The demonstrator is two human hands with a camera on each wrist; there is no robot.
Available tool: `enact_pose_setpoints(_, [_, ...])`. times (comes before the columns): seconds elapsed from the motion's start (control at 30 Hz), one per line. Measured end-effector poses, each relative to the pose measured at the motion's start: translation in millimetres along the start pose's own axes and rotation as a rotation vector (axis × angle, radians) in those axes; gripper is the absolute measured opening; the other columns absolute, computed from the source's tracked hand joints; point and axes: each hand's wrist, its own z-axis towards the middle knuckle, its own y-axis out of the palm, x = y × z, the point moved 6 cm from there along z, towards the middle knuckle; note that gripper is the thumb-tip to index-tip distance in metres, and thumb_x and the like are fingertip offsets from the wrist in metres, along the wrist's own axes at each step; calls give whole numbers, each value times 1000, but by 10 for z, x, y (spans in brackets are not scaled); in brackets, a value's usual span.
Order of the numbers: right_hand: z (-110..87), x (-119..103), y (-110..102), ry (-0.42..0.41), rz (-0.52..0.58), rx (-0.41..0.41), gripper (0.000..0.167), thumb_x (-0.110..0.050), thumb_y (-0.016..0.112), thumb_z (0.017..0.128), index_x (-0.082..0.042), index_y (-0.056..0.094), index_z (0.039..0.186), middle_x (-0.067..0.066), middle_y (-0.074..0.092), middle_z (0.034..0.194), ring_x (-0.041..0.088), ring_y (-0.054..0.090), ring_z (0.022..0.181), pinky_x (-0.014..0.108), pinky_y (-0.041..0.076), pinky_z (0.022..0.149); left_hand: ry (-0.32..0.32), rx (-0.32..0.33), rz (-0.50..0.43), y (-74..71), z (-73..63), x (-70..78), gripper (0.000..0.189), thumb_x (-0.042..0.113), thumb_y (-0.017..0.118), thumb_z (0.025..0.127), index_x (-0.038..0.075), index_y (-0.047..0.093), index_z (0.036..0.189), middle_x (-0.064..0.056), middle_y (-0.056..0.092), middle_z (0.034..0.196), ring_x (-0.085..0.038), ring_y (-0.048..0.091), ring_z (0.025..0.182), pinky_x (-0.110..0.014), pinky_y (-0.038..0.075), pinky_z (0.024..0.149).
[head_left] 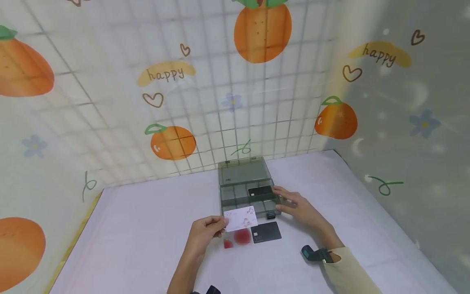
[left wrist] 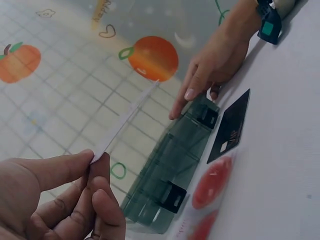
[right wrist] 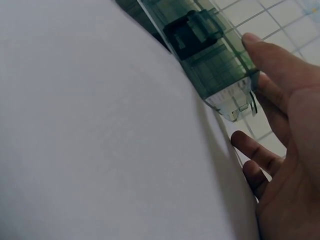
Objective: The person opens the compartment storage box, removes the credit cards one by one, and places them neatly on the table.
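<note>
My left hand (head_left: 206, 232) pinches a pale pink VIP card (head_left: 240, 218) by its left edge, thumb against fingers. The card is raised above the front of a green see-through compartment box (head_left: 245, 172), whose lid is folded back. In the left wrist view the card (left wrist: 125, 122) appears nearly edge-on. My right hand (head_left: 302, 207) is at the box's right end, fingers extended and loosely bent; in the right wrist view the thumb lies by the front corner of the box (right wrist: 215, 65). Inside the box sits a black card (head_left: 260, 191).
A black VIP card (head_left: 266, 232) lies on the white table (head_left: 147, 237) before the box. Beside it is a card with red round shapes (head_left: 242, 236), partly under the raised card. Dark latches (left wrist: 173, 197) stick out from the box's front. A patterned curtain (head_left: 205, 122) stands behind.
</note>
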Motion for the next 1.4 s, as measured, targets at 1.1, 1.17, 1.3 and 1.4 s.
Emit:
enact_pose_setpoints(1.1, [-25,-87,-4,-34,-11,9,64,-38,71,94,-25,47,151,-4,33,161,33,37,138,68,30,106,-57,-26,174,-34,-486,-600,23,25,82,82,4,75,87,0,63,62,-11,54,55,-25,46,51])
enact_pose_setpoints(1.17, [-20,-80,-3,-29,-11,8,64,-39,71,93,-25,47,151,-4,33,161,33,37,138,68,30,106,-47,-11,211,-15,-492,-585,21,25,83,82,6,75,85,1,62,60,-10,53,53,-25,45,49])
enact_pose_setpoints(1.3, [-11,-59,3,-18,-14,8,65,-41,70,93,-25,46,152,-4,32,161,33,36,139,68,30,106,-31,25,288,5,-495,-554,18,25,83,80,8,75,80,2,61,57,-9,52,50,-25,44,47])
enact_pose_setpoints(1.4, [-8,-51,5,-16,-22,8,66,-42,70,93,-24,45,152,-4,32,161,34,35,140,68,30,106,-15,58,355,10,-496,-530,16,23,84,79,10,74,76,3,61,56,-9,52,50,-26,43,48])
